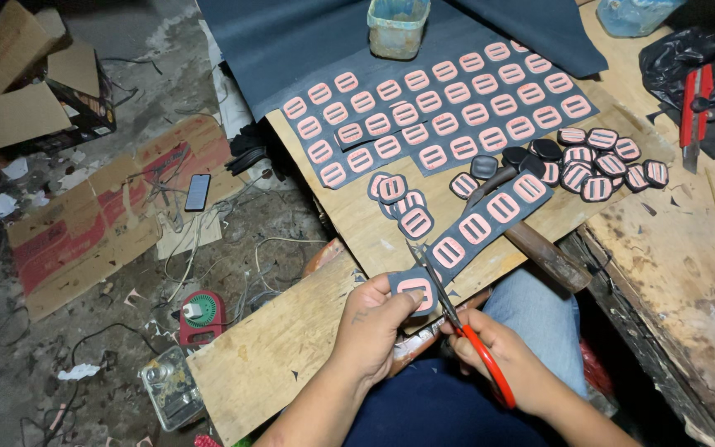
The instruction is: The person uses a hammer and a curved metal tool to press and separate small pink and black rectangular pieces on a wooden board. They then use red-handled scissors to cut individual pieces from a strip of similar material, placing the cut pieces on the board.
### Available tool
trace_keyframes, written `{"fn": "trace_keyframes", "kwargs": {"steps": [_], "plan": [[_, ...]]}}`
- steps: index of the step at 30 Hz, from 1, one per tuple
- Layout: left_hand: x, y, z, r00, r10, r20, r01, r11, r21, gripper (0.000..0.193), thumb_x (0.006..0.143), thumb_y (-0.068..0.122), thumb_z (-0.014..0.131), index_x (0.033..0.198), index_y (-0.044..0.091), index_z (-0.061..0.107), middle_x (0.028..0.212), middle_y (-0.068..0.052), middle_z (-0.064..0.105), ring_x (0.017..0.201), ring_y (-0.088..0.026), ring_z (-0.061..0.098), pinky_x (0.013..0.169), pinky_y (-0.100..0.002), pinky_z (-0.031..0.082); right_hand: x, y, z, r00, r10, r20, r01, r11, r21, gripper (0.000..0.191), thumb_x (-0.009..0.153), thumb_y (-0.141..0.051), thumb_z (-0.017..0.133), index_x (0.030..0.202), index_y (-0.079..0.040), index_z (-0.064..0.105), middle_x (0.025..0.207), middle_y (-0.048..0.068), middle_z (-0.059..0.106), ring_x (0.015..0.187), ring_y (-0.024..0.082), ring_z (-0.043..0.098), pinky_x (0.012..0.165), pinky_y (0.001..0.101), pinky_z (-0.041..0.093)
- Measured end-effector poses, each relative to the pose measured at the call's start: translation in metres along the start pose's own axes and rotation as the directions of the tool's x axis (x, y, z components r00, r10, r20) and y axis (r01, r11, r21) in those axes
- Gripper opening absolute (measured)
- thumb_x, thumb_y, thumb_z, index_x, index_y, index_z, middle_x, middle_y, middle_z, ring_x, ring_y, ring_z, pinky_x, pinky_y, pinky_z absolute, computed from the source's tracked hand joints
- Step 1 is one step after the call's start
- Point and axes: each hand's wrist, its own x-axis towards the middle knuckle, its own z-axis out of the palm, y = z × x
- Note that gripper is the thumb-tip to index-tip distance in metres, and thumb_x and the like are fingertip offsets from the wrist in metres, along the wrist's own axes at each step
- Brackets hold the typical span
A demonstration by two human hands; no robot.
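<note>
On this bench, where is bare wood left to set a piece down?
Bare wood lies on the plank left of the left hand, and on the worn bench top right of the hammer. The back is crowded: dark sheets of pink slotted buckles and a pile of cut buckles.
</note>
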Motion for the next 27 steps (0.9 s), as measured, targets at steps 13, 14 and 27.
{"fn": "trace_keyframes", "kwargs": {"steps": [13, 14, 27], "plan": [[0.016, 0.02, -0.033, 0.982, -0.148, 0.113, 0.117, 0.963, 0.241, 0.021, 0.086, -0.005, 0.063, 0.104, -0.009, 0.073, 0.096, -0.013, 0.076, 0.081, -0.015, 0.072, 0.078, -0.028, 0.058, -0.008, -0.009, -0.027, 0.966, 0.258, 0.007, -0.255, 0.957, -0.139, 0.024, 0.089, -0.027, 0.067, 0.102, -0.006, 0.07, 0.073, -0.002, 0.061, 0.058, 0.01, 0.054, 0.053, 0.0261, 0.046], [0.018, 0.021, -0.036, 0.978, -0.168, 0.123, 0.132, 0.957, 0.259, 0.021, 0.086, -0.004, 0.064, 0.104, -0.009, 0.073, 0.095, -0.012, 0.076, 0.081, -0.015, 0.072, 0.077, -0.028, 0.058, -0.009, -0.01, -0.03, 0.971, 0.238, 0.006, -0.233, 0.955, -0.183, 0.023, 0.088, -0.026, 0.069, 0.099, -0.005, 0.07, 0.071, -0.002, 0.06, 0.059, 0.009, 0.053, 0.054, 0.0257, 0.045], [0.022, 0.018, -0.046, 0.973, -0.206, 0.104, 0.151, 0.908, 0.391, 0.021, 0.084, -0.001, 0.066, 0.102, -0.01, 0.073, 0.09, -0.01, 0.075, 0.075, -0.013, 0.069, 0.072, -0.026, 0.057, -0.014, 0.003, -0.045, 0.983, 0.186, 0.002, -0.182, 0.963, -0.201, 0.02, 0.086, -0.016, 0.079, 0.083, 0.0, 0.068, 0.067, -0.004, 0.053, 0.06, 0.006, 0.046, 0.054, 0.024, 0.04]]}}
